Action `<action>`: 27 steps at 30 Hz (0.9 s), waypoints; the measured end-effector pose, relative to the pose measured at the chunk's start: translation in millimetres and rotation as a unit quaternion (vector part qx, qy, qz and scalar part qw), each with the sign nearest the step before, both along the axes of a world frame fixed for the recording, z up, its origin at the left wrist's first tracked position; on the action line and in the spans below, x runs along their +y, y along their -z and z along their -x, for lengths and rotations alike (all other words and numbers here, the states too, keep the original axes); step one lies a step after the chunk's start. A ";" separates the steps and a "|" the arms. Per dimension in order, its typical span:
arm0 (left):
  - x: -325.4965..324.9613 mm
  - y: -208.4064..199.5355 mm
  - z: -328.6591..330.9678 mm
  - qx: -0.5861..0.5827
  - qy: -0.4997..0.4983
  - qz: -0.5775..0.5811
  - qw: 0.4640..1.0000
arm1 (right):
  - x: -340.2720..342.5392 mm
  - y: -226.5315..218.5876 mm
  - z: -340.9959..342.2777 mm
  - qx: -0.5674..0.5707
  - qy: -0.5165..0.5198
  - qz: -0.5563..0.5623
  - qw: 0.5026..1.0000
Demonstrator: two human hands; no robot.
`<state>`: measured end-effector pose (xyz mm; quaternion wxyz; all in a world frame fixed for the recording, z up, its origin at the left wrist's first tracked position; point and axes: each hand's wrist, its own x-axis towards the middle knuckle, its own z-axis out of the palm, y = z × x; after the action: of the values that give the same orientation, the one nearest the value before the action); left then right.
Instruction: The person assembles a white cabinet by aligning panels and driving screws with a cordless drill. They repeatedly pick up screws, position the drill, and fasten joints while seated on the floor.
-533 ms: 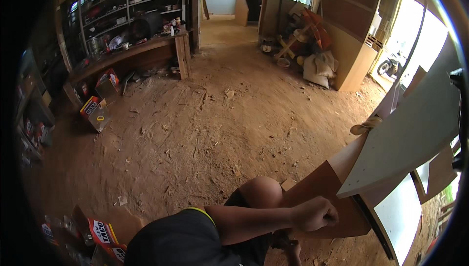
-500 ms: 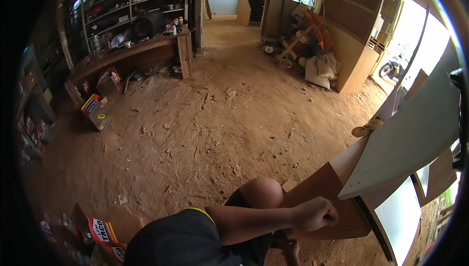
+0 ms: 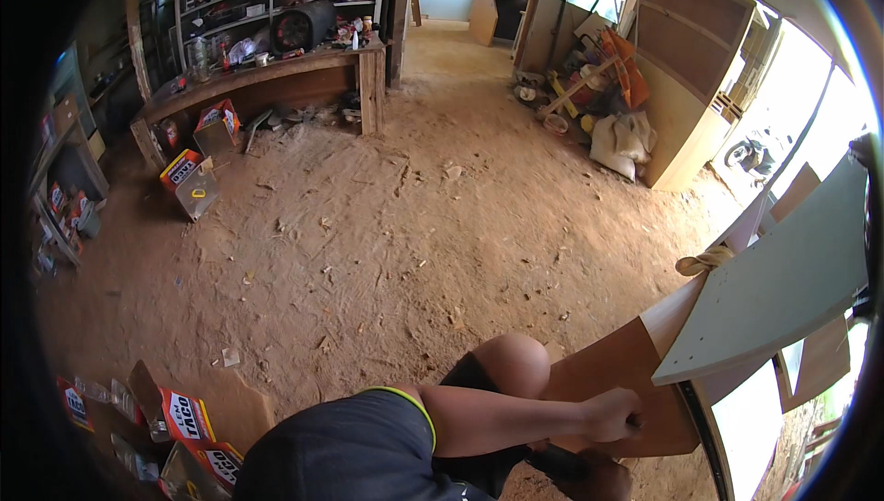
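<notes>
At five o'clock, the left hand (image 3: 612, 413) is fisted against a smooth brown wooden panel (image 3: 626, 377) on the dusty earth floor (image 3: 387, 225); the right hand (image 3: 599, 480) below grips a dark tool (image 3: 552, 460).

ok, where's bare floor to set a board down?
Open dirt floor between the wooden bench and the brown panel by the person's fist. Crowded: boxes left of the bench, sacks and tools by the cabinet.
</notes>
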<state>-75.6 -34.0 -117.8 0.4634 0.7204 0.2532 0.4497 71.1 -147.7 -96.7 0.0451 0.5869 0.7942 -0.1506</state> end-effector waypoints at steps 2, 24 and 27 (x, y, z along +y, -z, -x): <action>3.9 3.3 -10.9 0.006 0.015 0.017 1.000 | -9.7 -31.5 -17.3 0.017 0.031 -0.059 0.998; -99.4 6.0 -121.2 -0.082 0.530 0.419 0.733 | -69.5 -84.2 3.0 0.233 -0.177 -0.050 0.955; -83.6 15.5 -107.0 -0.051 0.537 0.405 0.738 | -70.9 -80.7 1.2 0.247 -0.176 -0.109 0.947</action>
<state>31.3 -117.6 -133.3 0.8885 0.4566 -0.0417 0.0174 69.8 -218.5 -15.9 -0.1909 0.3835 0.8828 -0.1928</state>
